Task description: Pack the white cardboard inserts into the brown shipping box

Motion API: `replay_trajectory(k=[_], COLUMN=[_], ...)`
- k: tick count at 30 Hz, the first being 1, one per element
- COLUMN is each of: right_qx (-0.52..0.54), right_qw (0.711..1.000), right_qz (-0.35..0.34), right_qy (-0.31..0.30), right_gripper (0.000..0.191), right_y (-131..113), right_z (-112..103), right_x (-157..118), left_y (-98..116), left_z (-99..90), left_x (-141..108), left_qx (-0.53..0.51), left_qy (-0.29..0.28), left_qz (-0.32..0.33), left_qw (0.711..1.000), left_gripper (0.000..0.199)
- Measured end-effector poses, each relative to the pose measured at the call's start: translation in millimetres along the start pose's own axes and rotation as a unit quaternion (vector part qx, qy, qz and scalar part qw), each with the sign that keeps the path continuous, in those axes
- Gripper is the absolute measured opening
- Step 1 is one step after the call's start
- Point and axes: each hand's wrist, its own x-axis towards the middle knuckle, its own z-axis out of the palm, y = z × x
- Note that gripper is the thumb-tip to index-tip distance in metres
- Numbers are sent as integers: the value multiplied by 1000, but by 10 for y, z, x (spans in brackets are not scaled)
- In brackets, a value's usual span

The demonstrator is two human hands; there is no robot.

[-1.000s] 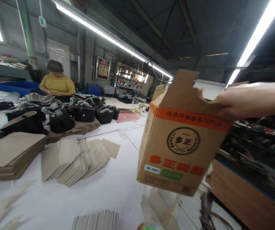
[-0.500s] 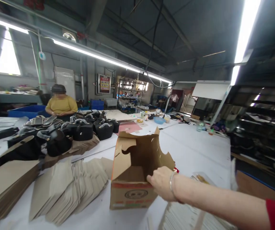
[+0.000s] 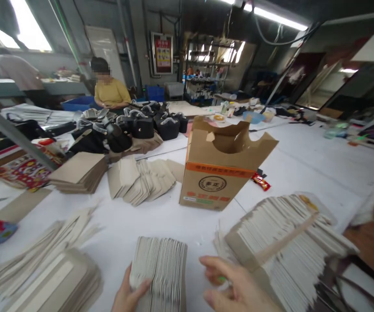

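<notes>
At the lower middle stands a tight stack of grey cardboard pieces, edges upward. My left hand grips its left side, with the thumb across the pieces. To the right of the stack, apart from it, is my right hand, slightly blurred. Its fingers are bent and spread, and a small green spot shows between them that I cannot make out. The open cardboard box, with torn-out top edges and an orange band, stands beyond both hands, touched by neither.
Banded cardboard pieces lie at right. Strips and a cardboard pile lie at left. Farther off are fanned pieces, a brown stack, black handbags and a red packet. A person in yellow sits across the table.
My right hand has let go of the box edge and come down near the stack. The view has tilted down, and my left hand now shows on the stack. The box now stands farther from me.
</notes>
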Motion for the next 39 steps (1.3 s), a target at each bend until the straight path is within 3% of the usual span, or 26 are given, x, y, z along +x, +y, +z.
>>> replay_trajectory(k=[2,4,6,8,11,13,16,19,23,27,33,36,39], right_qx=[80,82,26,-61,-213,-287,-333,-356,-372,-366,-347,-309,-163], right_qw=[990,984,995,997,961,925,877,851,835,817,831,888,958], right_qz=[94,137,90,-18,-163,-236,-338,-382,-404,-446,-435,-339,-185], right_qy=[-74,-80,-46,-41,-73,-77,-77,-59,-10,-23,-15,36,146], right_gripper=[59,65,75,88,102,99,78,62,57,53,57,79,94], right_y=[224,370,446,485,523,540,537,519,539,565,657,803,965], right_z=[583,1016,1236,1274,1182,1140,1172,1254,1332,1352,1248,1343,1599], right_x=[145,272,334,338,369,483,734,892,907,990,995,816,649], left_y=[-106,-123,-92,-58,-50,-68,-91,-78,-38,-51,-122,-129,-123], left_z=[-56,-68,-54,-38,-29,-26,-17,-16,-21,19,204,282,293], left_x=[-9,9,18,10,-4,-4,-4,-25,-62,-58,-69,-97,-109], left_qx=[-24,-34,-35,-37,-43,-51,-58,-58,-56,-43,-9,5,11], left_qy=[-32,-46,-52,-57,-63,-69,-69,-62,-55,-51,-27,-14,-4], left_qz=[6,12,17,23,34,45,57,62,65,75,69,57,51], left_qw=[999,998,998,997,996,995,994,994,995,995,997,998,999], left_gripper=[83,86,84,83,81,79,78,77,73,77,93,101,102])
